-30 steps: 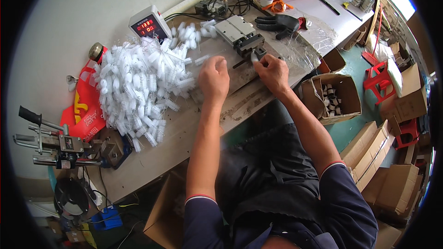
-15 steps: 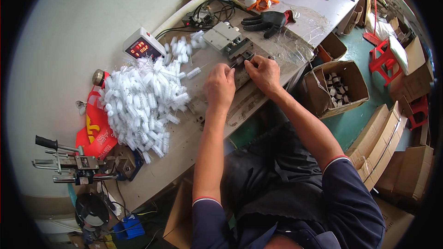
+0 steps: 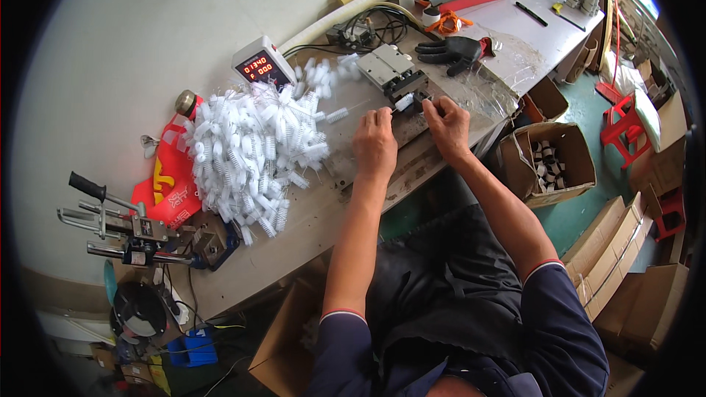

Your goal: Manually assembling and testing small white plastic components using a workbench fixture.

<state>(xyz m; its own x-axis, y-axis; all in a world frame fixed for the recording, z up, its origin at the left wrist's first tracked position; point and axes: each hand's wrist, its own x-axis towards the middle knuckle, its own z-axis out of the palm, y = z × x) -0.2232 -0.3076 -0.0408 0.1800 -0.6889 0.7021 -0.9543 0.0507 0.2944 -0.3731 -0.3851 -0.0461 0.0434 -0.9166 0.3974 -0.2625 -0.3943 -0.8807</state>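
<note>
A small white bristle brush (image 3: 404, 102) shows at the front of a grey metal machine block (image 3: 387, 70) on the bench. At its near-left end, the fingers of my left hand (image 3: 376, 145) are pinched together on it. My right hand (image 3: 448, 129) is closed just right of the block's dark front part, fingertips pressed together; what they grip is hidden. Left of my hands lies a large heap of white brushes (image 3: 254, 154) with thin wire stems. One loose brush (image 3: 337, 115) points toward the block.
Behind the heap stands a box with a red digital display (image 3: 262, 65). A black glove (image 3: 450, 52) lies beyond the block. A lever press (image 3: 140, 239) stands at the left bench end. On the floor at right, a cardboard box (image 3: 515, 164) holds small white-and-dark pieces.
The whole view has shifted, so the bench sits further right. A white brush now shows between my hands, which are slightly further apart. The red display's digits have changed.
</note>
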